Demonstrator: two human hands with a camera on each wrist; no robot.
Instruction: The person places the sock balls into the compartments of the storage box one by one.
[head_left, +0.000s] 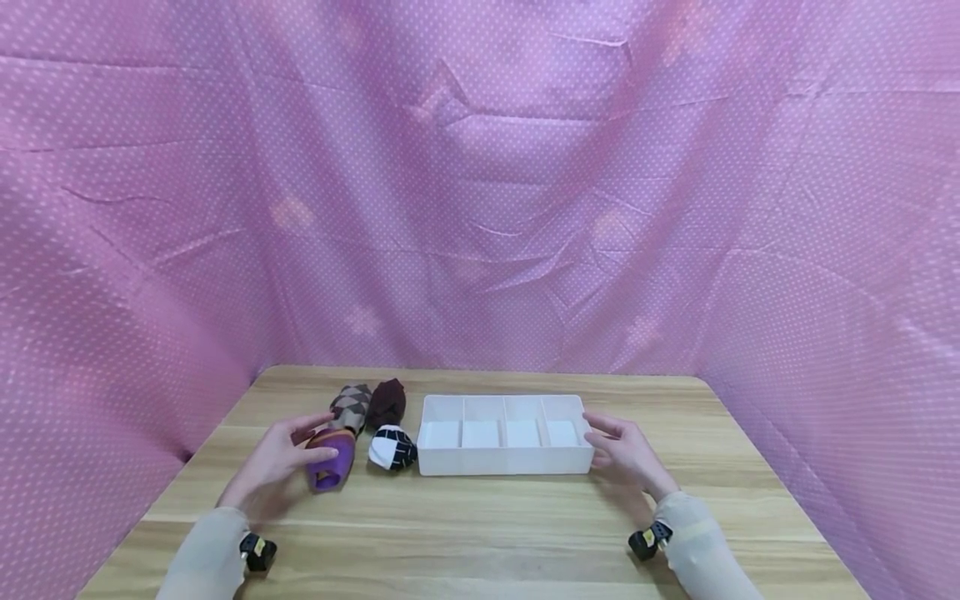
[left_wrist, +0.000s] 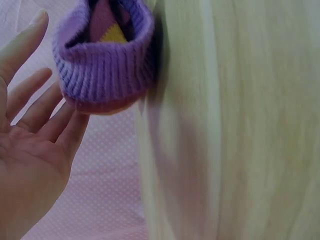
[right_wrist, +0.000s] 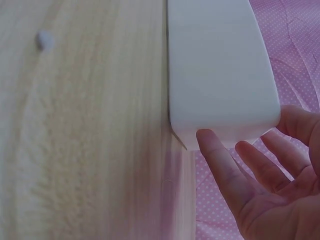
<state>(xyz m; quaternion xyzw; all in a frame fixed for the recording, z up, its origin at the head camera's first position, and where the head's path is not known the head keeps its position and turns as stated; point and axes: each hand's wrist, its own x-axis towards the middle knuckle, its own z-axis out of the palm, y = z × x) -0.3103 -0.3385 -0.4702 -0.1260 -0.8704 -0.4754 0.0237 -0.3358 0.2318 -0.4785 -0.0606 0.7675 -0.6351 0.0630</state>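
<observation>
My left hand (head_left: 272, 460) is at a rolled purple sock (head_left: 341, 458) with an orange band, thumb and fingers spread on either side of it. In the left wrist view the fingers are loosely extended beside the sock's ribbed purple cuff (left_wrist: 107, 77), not curled round it. At the right end of a white box (head_left: 502, 461) with several compartments is my right hand (head_left: 628, 454). Its fingertips (right_wrist: 206, 136) touch the box's end wall in the right wrist view, with the fingers relaxed.
Behind the purple sock lies a checkered brown-and-grey sock (head_left: 351, 403), next to a dark maroon one (head_left: 387, 402). A black-and-white rolled sock (head_left: 392, 448) sits by the box's left end. Pink dotted cloth (head_left: 495, 208) surrounds the wooden table (head_left: 465, 533).
</observation>
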